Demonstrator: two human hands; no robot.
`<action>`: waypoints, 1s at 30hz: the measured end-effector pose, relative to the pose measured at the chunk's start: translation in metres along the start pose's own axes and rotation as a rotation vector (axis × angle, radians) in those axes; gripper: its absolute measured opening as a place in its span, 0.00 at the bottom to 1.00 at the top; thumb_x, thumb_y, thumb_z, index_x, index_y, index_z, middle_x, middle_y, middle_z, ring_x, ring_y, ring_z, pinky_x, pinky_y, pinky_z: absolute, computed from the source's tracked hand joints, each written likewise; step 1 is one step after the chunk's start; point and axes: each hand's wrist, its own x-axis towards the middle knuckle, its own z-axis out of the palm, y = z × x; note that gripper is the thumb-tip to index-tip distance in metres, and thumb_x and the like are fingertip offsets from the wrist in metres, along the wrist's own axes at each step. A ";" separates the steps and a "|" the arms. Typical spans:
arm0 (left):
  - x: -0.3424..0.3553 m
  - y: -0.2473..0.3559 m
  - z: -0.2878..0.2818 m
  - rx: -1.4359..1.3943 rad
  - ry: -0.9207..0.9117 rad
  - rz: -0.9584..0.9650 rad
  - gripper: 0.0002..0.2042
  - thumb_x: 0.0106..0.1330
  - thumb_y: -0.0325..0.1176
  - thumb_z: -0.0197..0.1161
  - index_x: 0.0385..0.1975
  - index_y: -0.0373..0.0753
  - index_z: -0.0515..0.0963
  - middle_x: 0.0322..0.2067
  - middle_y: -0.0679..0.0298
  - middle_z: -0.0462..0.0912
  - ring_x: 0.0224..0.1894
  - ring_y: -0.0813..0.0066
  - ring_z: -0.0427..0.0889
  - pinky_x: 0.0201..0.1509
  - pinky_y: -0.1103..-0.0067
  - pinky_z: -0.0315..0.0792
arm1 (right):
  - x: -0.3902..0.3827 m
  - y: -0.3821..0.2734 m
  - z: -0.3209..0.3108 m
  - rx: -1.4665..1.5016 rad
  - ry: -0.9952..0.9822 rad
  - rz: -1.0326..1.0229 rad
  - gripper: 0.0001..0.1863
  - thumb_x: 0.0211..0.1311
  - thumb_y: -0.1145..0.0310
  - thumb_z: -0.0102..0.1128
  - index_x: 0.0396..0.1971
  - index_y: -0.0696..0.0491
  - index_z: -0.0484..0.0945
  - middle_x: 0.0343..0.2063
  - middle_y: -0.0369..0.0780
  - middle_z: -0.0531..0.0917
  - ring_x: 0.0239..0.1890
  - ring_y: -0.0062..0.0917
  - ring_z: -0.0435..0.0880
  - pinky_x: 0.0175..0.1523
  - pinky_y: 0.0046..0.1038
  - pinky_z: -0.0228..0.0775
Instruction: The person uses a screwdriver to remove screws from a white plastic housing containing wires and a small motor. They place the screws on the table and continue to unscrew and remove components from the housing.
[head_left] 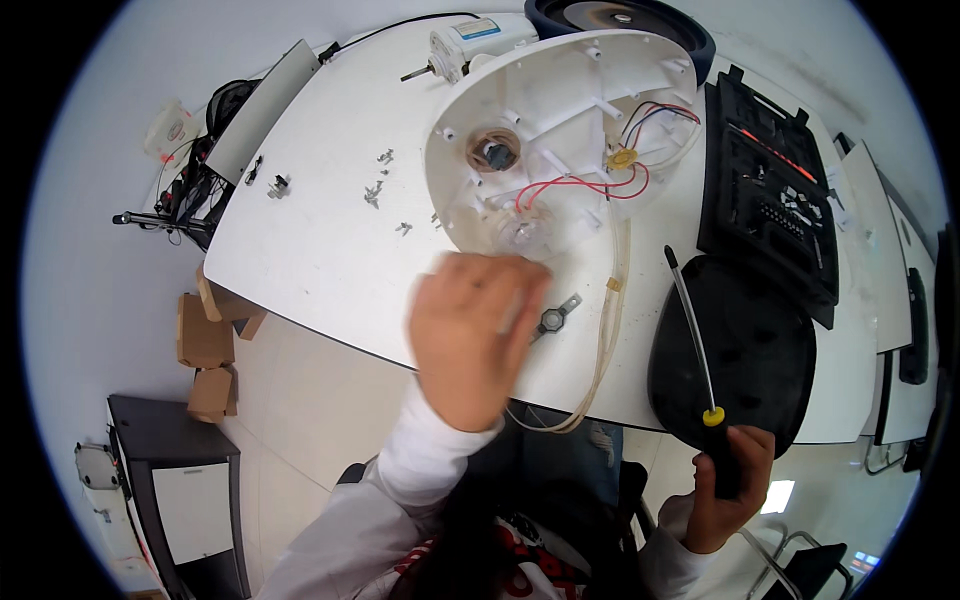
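Observation:
My right hand (730, 490) is closed around the black handle of a long screwdriver (713, 417) with a yellow collar, its shaft pointing up and away over the table. My left hand (470, 335) is blurred by motion at the near rim of a white plastic housing shell (570, 95); whether its fingers hold anything does not show. Just beyond its fingers, inside the shell, sits a clear round plastic part (522, 235) joined to red wires (575, 183). A small metal bracket (555, 318) with an octagonal middle lies right of the hand, partly hidden by it.
Small screws (373, 193) lie in groups on the white table (310, 260). A white motor (475, 45) stands behind the shell. To the right are an open black tool case (735, 165) and a black rounded panel (760, 340). Clear tubing (600, 370) hangs past the near edge.

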 end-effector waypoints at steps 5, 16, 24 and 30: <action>0.026 -0.014 -0.022 0.026 0.285 -0.049 0.08 0.49 0.19 0.67 0.28 0.37 0.79 0.28 0.66 0.82 0.31 0.68 0.75 0.37 0.77 0.69 | -0.004 0.003 0.001 0.064 -0.024 0.024 0.19 0.46 0.75 0.62 0.42 0.57 0.74 0.38 0.45 0.73 0.34 0.26 0.75 0.36 0.22 0.68; 0.023 -0.038 0.000 -0.169 0.402 0.016 0.12 0.47 0.17 0.66 0.29 0.41 0.78 0.31 0.68 0.80 0.43 0.63 0.73 0.48 0.72 0.67 | 0.030 -0.050 0.096 0.521 0.094 -0.107 0.22 0.70 0.67 0.39 0.61 0.56 0.61 0.53 0.47 0.69 0.38 0.20 0.74 0.32 0.18 0.68; 0.025 -0.049 0.011 -0.499 0.473 0.029 0.13 0.47 0.15 0.66 0.29 0.41 0.77 0.33 0.65 0.80 0.49 0.55 0.73 0.55 0.65 0.66 | 0.114 -0.086 0.163 0.039 0.164 -0.476 0.24 0.45 0.75 0.70 0.46 0.46 0.80 0.50 0.39 0.67 0.37 0.18 0.70 0.40 0.20 0.65; 0.018 -0.058 0.013 -0.792 0.420 -0.066 0.13 0.46 0.13 0.64 0.30 0.37 0.78 0.35 0.61 0.80 0.50 0.54 0.75 0.52 0.67 0.71 | 0.111 -0.085 0.198 0.080 0.148 -0.335 0.20 0.42 0.76 0.73 0.39 0.45 0.83 0.47 0.37 0.67 0.38 0.19 0.72 0.41 0.21 0.65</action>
